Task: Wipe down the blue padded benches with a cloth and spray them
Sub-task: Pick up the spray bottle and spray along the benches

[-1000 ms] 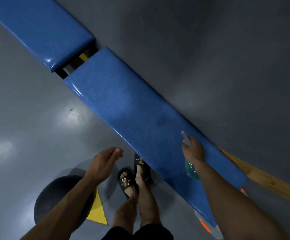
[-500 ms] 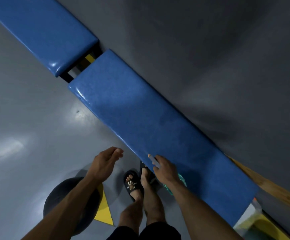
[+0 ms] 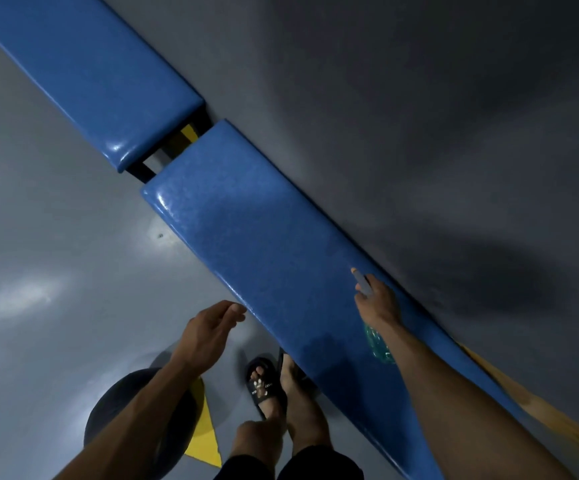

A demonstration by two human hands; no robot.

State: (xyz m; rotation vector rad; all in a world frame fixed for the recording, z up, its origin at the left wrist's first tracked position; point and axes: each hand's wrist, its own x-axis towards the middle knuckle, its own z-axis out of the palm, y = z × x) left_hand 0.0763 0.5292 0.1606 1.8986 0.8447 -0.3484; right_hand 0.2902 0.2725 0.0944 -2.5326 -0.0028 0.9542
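At about 8 o'clock sits a dark round object (image 3: 135, 420) on the grey floor (image 3: 56, 237), with a yellow triangular marking (image 3: 206, 431) just beside it; neither bears on your job. Your left hand (image 3: 208, 329) hangs above the floor just off the near edge of the nearer blue bench (image 3: 263, 251), fingers loosely together and relaxed, holding nothing, and no cloth shows anywhere in view, so I judge the wiping part is not under way right now. The farther blue bench (image 3: 101, 81) runs off toward 10 o'clock, separated from the nearer one by a narrow gap where dark frame and a bit of yellow show; its surface gives no sign I can read of being sprayed or wiped. At 6 o'clock your sandalled feet (image 3: 267, 386) stand close against the nearer bench. Toward 4 o'clock your right hand (image 3: 379, 303) is wrapped round a spray bottle (image 3: 378, 344), greenish body below the wrist and nozzle pointing up along the bench toward 11 o'clock, over the far edge by the dark wall (image 3: 419, 116). I'd say you are in the spraying step on this nearer bench; whether it is wet I cannot tell, and wiping looks left to do. A wooden strip (image 3: 540, 410) shows at 4 o'clock past the bench end
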